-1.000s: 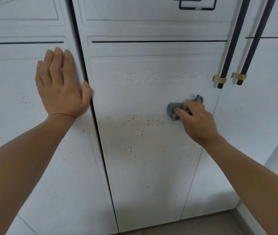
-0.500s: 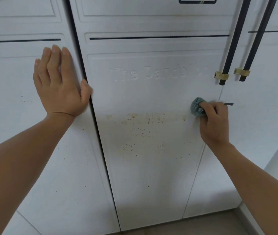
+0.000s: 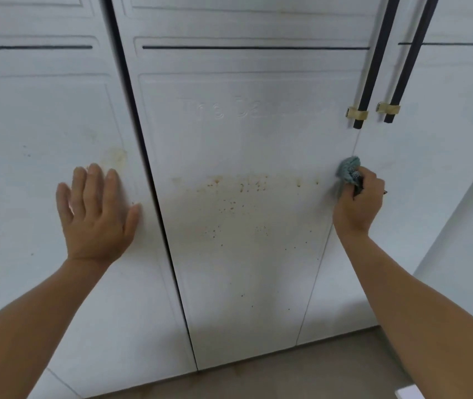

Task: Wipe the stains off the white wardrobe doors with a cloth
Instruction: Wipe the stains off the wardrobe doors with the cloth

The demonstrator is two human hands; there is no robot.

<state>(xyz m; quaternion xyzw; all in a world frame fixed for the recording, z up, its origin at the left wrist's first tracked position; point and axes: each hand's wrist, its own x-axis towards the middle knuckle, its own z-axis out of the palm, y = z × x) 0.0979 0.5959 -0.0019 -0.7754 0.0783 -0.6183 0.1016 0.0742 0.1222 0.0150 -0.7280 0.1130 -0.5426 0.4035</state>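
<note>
The right hand (image 3: pixel 357 205) is clenched around a bunched blue-grey cloth (image 3: pixel 347 168) and holds it against the right edge of the middle wardrobe door (image 3: pixel 244 298), where that door meets the right-hand door (image 3: pixel 445 145). The left hand (image 3: pixel 97 214) lies flat with its fingers straight and spread, gripping nothing, on the left-hand door (image 3: pixel 28 133), just left of the dark gap beside the middle door. Brown speckled stains (image 3: pixel 241 191) run in a band across the middle door, level with the cloth, and scatter below it. A faint yellowish smudge (image 3: pixel 115 156) sits on the left-hand door, just above the fingertips. Embossed lettering (image 3: pixel 215 109) crosses the middle door above the stains. Two black bar handles (image 3: pixel 373 67) with brass end fittings (image 3: pixel 357 113) hang at its upper right. A tan floor (image 3: pixel 287 375) runs beneath it.
</note>
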